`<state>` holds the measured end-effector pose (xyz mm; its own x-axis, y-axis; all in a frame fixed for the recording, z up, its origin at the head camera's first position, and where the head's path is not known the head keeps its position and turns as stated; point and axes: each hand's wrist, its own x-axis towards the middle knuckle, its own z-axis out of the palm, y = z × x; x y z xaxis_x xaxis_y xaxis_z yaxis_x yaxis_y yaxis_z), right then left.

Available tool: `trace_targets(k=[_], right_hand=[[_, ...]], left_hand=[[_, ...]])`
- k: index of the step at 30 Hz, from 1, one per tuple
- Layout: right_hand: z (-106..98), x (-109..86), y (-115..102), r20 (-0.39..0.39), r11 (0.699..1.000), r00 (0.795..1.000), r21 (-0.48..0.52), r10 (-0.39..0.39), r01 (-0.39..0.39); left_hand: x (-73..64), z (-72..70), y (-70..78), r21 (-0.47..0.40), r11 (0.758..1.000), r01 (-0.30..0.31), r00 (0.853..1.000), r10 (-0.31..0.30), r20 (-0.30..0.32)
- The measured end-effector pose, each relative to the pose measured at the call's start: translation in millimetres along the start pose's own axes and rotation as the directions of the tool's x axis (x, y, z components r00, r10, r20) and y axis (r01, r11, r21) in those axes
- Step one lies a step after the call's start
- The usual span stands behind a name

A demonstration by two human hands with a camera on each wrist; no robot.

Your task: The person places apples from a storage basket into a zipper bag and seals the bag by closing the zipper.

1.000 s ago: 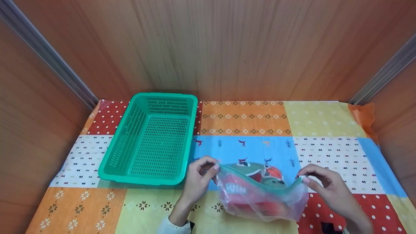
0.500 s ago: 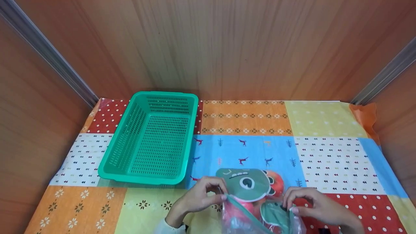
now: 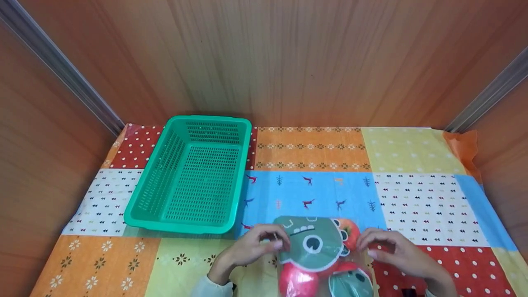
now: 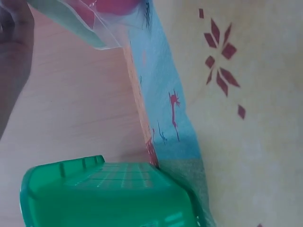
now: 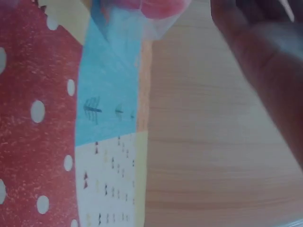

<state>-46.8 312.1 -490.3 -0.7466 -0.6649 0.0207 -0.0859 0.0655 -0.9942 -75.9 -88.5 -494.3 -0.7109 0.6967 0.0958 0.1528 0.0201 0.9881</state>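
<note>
A clear zip bag (image 3: 315,245) with green cartoon dinosaur faces lies at the near edge of the head view, its lower end cut off. Round red things (image 3: 299,280) show inside it, with an orange-red fruit (image 3: 350,232) at the upper right. My left hand (image 3: 258,247) is at the bag's left side, thumb and fingers loosely bent, fingertips over its edge. On the opposite side, my right hand (image 3: 398,251) hovers, with a gap between thumb and forefinger. Neither hand shows bag film between its fingertips. The wrist views cut off most fingers.
A green plastic basket (image 3: 206,185) with perforated sides stands left of the bag, nothing in it. Patchwork cloth (image 3: 313,150) covers the table. Wood-grain panels (image 3: 288,62) enclose the back and both sides.
Both hands have drawn the bag's mouth toward me and down. The green zip edge they were pinching is out of sight now, and the dinosaur faces lie in full view.
</note>
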Motion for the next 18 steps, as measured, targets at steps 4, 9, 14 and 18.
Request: trace_targets(k=[4,9,14,18], right_hand=[[2,14.5,7,-0.293,0.947,0.952,-0.27,0.09,-0.173],[4,26.5,19,-0.411,0.871,0.891,-0.346,0.193,-0.349],[2,33.3,28,-0.446,0.855,0.865,-0.334,0.228,-0.398],[1,37.9,30,-0.482,0.836,0.849,-0.356,0.217,-0.417]], left_hand=[[9.8,3.2,-6.1,0.171,0.969,0.179,0.947,-0.122,-0.298],[13.2,7.5,-15.2,0.321,0.885,0.336,0.908,-0.214,-0.359],[14.4,11.2,-21.1,0.394,0.844,0.364,0.899,-0.209,-0.384],[15.6,12.4,-22.5,0.426,0.821,0.38,0.884,-0.187,-0.428]])
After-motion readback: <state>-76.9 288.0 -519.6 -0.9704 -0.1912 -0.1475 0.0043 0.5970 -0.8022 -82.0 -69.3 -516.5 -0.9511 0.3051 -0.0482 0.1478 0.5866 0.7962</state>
